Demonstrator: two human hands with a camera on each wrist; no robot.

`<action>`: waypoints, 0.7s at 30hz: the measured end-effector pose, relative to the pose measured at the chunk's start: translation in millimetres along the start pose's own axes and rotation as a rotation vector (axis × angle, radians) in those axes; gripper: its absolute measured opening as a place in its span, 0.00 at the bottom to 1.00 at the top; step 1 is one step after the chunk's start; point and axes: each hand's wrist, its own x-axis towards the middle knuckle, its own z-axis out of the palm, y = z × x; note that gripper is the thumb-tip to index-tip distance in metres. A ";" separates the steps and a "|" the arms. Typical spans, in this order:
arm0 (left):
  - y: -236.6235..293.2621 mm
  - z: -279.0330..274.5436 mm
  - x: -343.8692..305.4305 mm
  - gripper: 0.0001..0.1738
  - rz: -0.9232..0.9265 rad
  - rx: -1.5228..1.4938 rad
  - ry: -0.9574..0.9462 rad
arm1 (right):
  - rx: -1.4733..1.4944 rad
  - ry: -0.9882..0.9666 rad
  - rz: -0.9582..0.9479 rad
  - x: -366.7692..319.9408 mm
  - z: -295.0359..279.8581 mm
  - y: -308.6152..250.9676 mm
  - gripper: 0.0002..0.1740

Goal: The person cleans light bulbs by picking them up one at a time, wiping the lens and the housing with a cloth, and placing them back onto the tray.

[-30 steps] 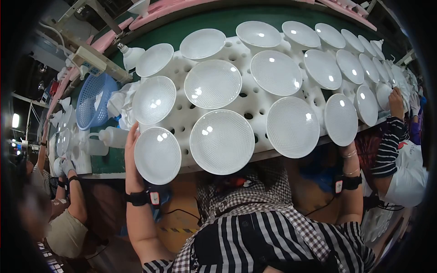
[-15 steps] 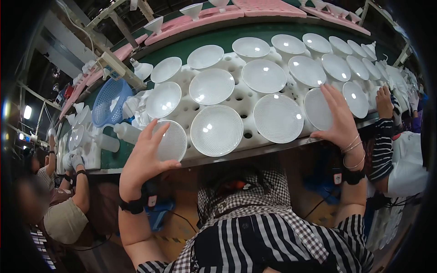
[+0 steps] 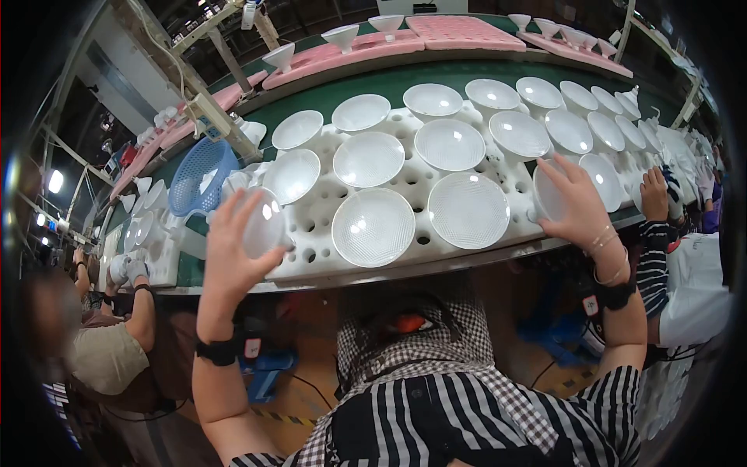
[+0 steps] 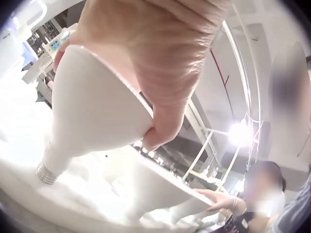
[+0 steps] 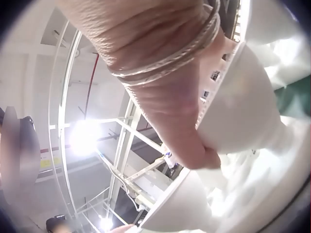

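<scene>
My left hand (image 3: 229, 253) grips a white reflector light bulb (image 3: 266, 222) by its wide rim, at the near left corner of the white foam tray (image 3: 307, 268). In the left wrist view this bulb (image 4: 99, 104) leans, its metal screw base (image 4: 45, 174) out in sight, and the thumb presses the rim. My right hand (image 3: 580, 210) holds another such bulb (image 3: 547, 194) near the front edge, farther right. Its thumb lies along the rim in the right wrist view, where the bulb (image 5: 238, 104) also leans. Two bulbs (image 3: 373, 226) (image 3: 468, 210) stand face up between the hands.
More bulbs (image 3: 450, 145) stand in rows behind, in the holed tray. A blue basket (image 3: 204, 175) and a socket box (image 3: 204, 117) are at the left. Pink foam trays (image 3: 467, 33) with bulbs line the far side. Other people work at both sides, one hand (image 3: 654, 193) close on the right.
Both hands have come from beside the outer front bulbs to grip them by their rims; those two bulbs now lean. The head view has tilted up, showing more of the far side.
</scene>
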 end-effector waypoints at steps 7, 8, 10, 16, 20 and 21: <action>2.7 -15.5 83.6 0.45 -0.030 -0.273 0.211 | 0.219 0.406 -0.171 35.2 -86.3 -19.2 0.48; -0.1 -0.6 101.8 0.44 0.008 -0.238 0.221 | 0.211 0.412 -0.158 51.9 -86.7 -22.6 0.48; -1.6 28.9 131.1 0.44 0.065 -0.217 0.232 | 0.008 0.489 -0.130 90.3 -73.4 -23.0 0.47; -7.7 91.3 174.0 0.43 -0.002 -0.188 0.016 | -0.004 0.332 -0.029 179.6 -0.4 -14.8 0.47; -7.1 110.5 169.0 0.40 0.085 -0.162 0.075 | -0.050 0.054 -0.008 199.7 40.2 -15.1 0.48; -4.0 108.1 162.5 0.40 0.072 -0.161 0.066 | -0.044 0.041 -0.015 201.9 45.2 -15.2 0.48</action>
